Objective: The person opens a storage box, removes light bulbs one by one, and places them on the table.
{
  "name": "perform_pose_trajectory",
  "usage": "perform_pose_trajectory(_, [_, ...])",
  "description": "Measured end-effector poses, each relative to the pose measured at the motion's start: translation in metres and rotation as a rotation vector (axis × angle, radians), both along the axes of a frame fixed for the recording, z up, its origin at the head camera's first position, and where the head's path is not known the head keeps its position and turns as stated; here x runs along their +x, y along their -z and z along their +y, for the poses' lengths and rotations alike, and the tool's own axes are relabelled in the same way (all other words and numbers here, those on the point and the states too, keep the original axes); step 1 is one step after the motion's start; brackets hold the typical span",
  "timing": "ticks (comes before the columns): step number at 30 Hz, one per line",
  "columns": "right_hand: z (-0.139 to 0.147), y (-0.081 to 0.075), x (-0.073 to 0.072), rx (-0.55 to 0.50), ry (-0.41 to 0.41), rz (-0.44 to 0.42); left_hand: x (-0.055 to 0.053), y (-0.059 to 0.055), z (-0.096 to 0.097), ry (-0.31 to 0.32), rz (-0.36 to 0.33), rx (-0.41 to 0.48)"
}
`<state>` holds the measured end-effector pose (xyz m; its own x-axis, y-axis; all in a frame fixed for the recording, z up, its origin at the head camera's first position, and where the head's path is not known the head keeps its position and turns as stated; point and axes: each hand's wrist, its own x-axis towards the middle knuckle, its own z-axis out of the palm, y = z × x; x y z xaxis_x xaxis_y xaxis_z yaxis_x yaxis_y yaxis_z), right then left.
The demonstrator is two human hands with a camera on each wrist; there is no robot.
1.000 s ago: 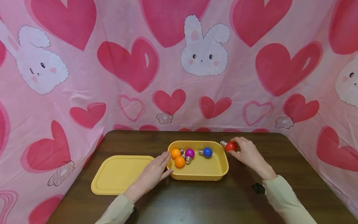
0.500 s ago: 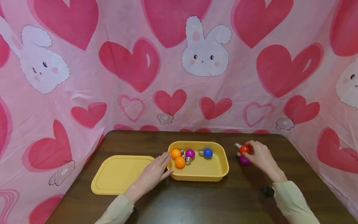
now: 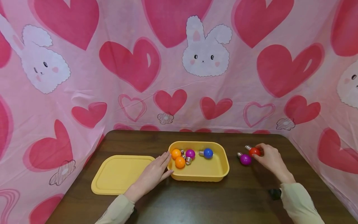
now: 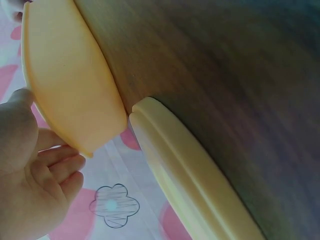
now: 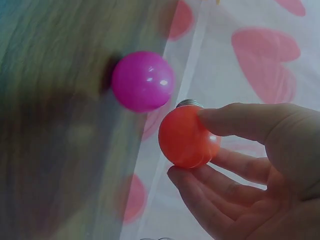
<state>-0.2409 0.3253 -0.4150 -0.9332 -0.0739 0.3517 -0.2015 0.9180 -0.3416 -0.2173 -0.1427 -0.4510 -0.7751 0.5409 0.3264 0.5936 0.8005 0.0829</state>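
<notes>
Red bulb (image 3: 254,151) — glossy, silver-based, pinched in right hand (image 3: 270,158); yellow box (image 3: 209,168) — upright, open-topped.

The right hand (image 3: 270,157) is moving rightward compared with a second ago, and the red bulb (image 3: 254,151) in its pinch is travelling along, sinking slightly lower in the head view. The yellow tray (image 3: 209,168) is now lying clearly apart from the grip, off to its left; its far right corner is no longer meeting the red bulb's metal base in that view. Just left of the grip, a little nearer the person, a purple bulb (image 3: 245,159) is showing whole (half a second ago, only partly visible below the red bulb; a second ago, out of sight). Behind the grip, the right sleeve (image 3: 300,200) is shifting rightward too.
</notes>
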Motion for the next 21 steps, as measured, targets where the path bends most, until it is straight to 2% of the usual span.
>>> perform_pose_trajectory(9, [0.010,0.009,-0.002,0.002,0.011,-0.092,-0.001,0.000,0.000,0.000,-0.007,0.007])
perform_pose_trajectory(14, [0.012,0.013,-0.002,0.000,0.011,-0.123,-0.001,0.000,0.000,-0.010,-0.029,0.007])
perform_pose_trajectory(21, [0.014,0.015,-0.002,-0.017,0.012,-0.160,-0.001,0.001,0.000,-0.007,-0.018,0.001])
